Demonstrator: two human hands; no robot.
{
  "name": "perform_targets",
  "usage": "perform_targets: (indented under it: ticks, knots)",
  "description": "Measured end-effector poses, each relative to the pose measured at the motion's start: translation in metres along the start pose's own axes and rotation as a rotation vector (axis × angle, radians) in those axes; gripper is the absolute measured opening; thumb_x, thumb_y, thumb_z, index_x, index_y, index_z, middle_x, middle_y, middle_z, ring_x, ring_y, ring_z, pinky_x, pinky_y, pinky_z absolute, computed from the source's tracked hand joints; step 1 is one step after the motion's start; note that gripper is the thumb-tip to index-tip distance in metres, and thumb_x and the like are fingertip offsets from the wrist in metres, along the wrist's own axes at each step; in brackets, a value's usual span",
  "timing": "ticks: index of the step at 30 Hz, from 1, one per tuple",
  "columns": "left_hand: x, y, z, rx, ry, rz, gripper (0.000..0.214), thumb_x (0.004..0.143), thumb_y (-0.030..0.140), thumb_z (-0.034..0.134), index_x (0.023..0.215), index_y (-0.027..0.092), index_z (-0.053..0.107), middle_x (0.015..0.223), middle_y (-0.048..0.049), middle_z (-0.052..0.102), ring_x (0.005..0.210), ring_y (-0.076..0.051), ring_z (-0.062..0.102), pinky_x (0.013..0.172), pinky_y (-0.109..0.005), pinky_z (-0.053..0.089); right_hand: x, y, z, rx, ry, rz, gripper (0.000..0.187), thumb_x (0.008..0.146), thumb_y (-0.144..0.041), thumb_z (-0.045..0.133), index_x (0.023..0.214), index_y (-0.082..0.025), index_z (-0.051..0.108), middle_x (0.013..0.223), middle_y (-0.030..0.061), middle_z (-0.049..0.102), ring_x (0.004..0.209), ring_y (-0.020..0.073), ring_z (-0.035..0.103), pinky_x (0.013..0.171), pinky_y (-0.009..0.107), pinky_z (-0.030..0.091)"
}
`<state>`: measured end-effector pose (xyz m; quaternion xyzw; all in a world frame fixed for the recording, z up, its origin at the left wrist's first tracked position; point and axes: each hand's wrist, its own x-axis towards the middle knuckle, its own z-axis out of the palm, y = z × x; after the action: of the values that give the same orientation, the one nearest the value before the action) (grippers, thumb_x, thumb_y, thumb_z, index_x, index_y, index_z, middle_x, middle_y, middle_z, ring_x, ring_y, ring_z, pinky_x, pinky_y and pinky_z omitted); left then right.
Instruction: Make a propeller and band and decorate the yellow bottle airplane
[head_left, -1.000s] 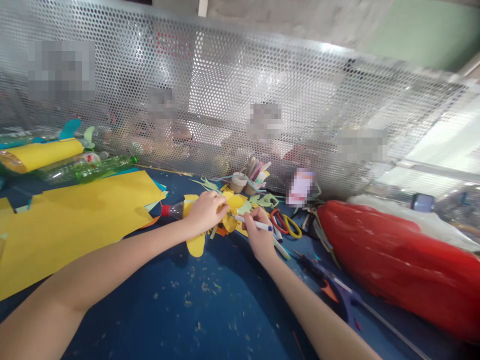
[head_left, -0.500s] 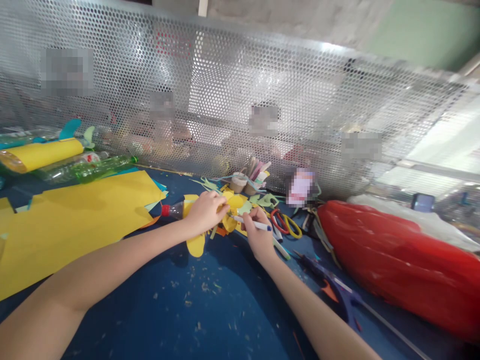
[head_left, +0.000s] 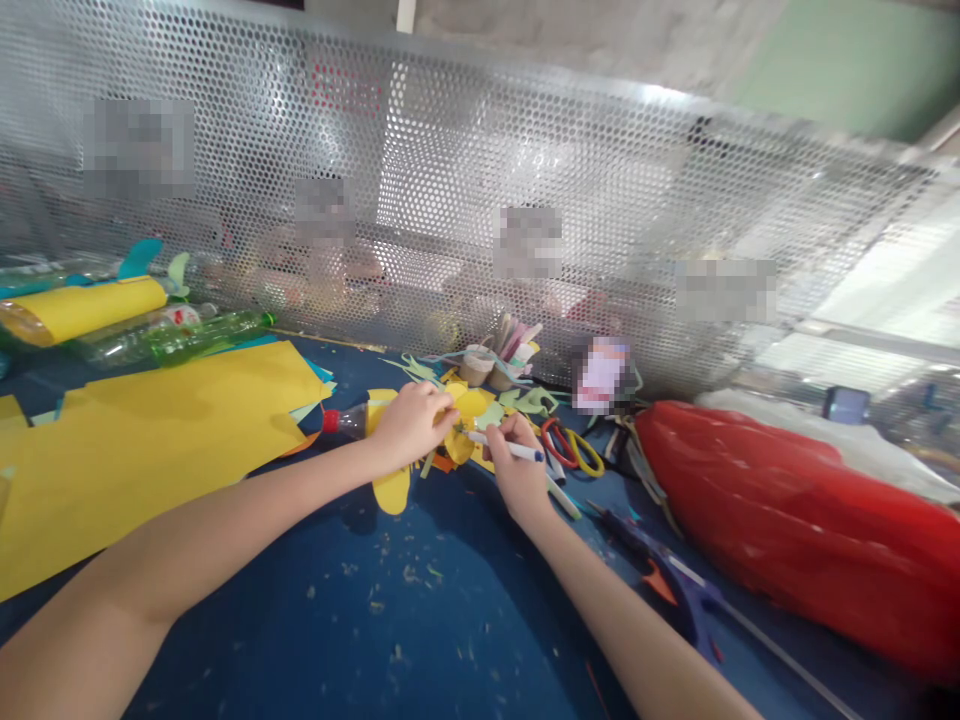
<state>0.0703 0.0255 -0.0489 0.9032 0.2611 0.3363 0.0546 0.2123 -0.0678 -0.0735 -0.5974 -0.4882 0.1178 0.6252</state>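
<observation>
A plastic bottle [head_left: 349,422] with a red cap lies on its side, wrapped in yellow paper with a rounded yellow flap [head_left: 391,494] at its near side. Across its middle sits my left hand [head_left: 412,425], fingers curled down onto the yellow-covered body; its fingertips reach the yellow paper pieces at the right end. My right hand [head_left: 516,468] grips a white marker pen [head_left: 517,450] with a blue end. The pen's tip meets a rounded yellow paper piece [head_left: 459,446], where a small dark mark shows. My left fingers hide part of the bottle.
Yellow paper sheets [head_left: 180,425] and bottles [head_left: 214,336] lie at left. Right of my hands are scissors [head_left: 585,452], a purple glue gun [head_left: 679,580] and a red plastic bag [head_left: 787,520]. Cups of pens [head_left: 477,365] stand before a perforated metal screen [head_left: 450,190], people behind it.
A dark mark at the pen tip on the yellow paper shows more clearly now. Both hands stay almost exactly where they were.
</observation>
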Motion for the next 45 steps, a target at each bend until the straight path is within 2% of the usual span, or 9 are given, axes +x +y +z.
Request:
perform_targets:
  ticks: [29, 45]
  knots:
    - [-0.0001, -0.0007, 0.0012, -0.014, -0.005, -0.017, 0.022, 0.089, 0.031, 0.049, 0.082, 0.018, 0.065, 0.081, -0.0056, 0.059, 0.081, -0.02, 0.054, 0.077, -0.036, 0.044, 0.0, -0.0024, -0.0005, -0.02, 0.032, -0.017, 0.025, 0.079, -0.025, 0.053, 0.06, -0.024, 0.037, 0.047, -0.0078, 0.045, 0.046, 0.0114, 0.04, 0.049, 0.024, 0.034]
    - [-0.0001, -0.0009, 0.0011, 0.004, 0.01, 0.001, 0.021, 0.089, 0.03, 0.049, 0.081, 0.017, 0.064, 0.082, -0.0056, 0.06, 0.08, -0.02, 0.054, 0.076, -0.034, 0.045, -0.0006, -0.0013, 0.0, -0.006, 0.007, 0.0, 0.025, 0.078, -0.025, 0.054, 0.061, -0.024, 0.037, 0.047, -0.0081, 0.044, 0.046, 0.0116, 0.04, 0.049, 0.024, 0.034]
